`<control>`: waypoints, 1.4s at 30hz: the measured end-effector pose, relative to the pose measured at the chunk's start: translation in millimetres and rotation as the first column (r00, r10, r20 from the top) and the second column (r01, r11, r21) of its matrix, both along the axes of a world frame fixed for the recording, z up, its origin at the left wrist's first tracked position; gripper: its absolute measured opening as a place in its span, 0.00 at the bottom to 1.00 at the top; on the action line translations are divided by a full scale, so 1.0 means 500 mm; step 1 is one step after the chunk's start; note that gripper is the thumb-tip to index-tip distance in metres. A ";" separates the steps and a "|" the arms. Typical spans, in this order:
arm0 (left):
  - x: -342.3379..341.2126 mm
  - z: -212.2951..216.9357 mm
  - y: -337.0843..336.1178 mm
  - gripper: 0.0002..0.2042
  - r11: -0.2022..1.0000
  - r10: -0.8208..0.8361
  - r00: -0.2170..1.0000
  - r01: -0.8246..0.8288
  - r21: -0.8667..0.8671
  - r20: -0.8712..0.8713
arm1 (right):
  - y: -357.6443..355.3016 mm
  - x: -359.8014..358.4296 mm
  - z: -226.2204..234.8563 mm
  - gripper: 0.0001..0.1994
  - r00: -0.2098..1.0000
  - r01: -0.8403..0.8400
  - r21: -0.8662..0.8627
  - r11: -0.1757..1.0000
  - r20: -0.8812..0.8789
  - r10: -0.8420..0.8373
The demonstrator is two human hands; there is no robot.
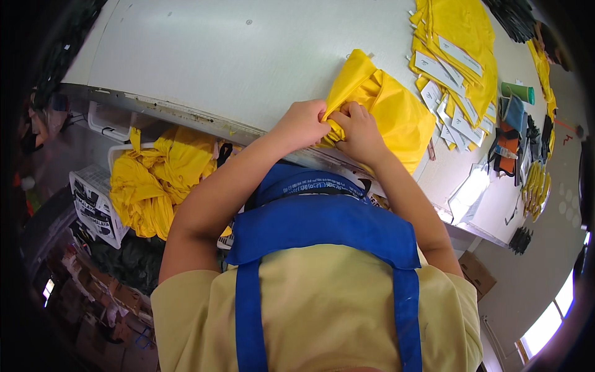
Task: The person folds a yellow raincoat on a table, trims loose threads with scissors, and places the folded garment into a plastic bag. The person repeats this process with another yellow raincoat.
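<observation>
Pinching the cloth [403,124] at its left end, the left hand [305,126] sits just beside the right hand [359,133], which grasps a fold; most spreads rightward of both. Slackened grips could let it slip off the table [186,49].

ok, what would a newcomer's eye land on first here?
Probably the bright yellow cloth at the table's near edge, gripped by the left hand and right hand. Next, the yellow stack with white tags at upper right, and the crumpled yellow heap below the tabletop at left. The blue apron stands out at centre.
</observation>
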State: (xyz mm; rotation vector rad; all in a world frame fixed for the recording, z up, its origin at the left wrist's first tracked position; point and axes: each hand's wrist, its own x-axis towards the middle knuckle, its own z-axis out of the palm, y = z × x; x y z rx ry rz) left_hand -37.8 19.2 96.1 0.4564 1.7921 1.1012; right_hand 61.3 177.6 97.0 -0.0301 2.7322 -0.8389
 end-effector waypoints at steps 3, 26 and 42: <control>0.001 -0.009 0.000 0.04 0.999 0.018 0.998 -0.020 0.034 0.055 | 0.050 -0.010 -0.008 0.23 0.983 0.046 -0.377 0.925 0.184 0.026; 0.028 -0.037 0.036 0.10 0.997 0.068 0.875 -0.081 -0.006 -0.478 | -0.002 -0.030 -0.026 0.45 0.989 0.100 0.237 0.966 -0.132 -0.070; 0.020 -0.017 0.125 0.19 0.992 -0.084 0.643 -0.016 -0.123 -0.761 | 0.135 -0.085 -0.042 0.20 0.846 0.430 0.147 0.891 -0.409 -0.342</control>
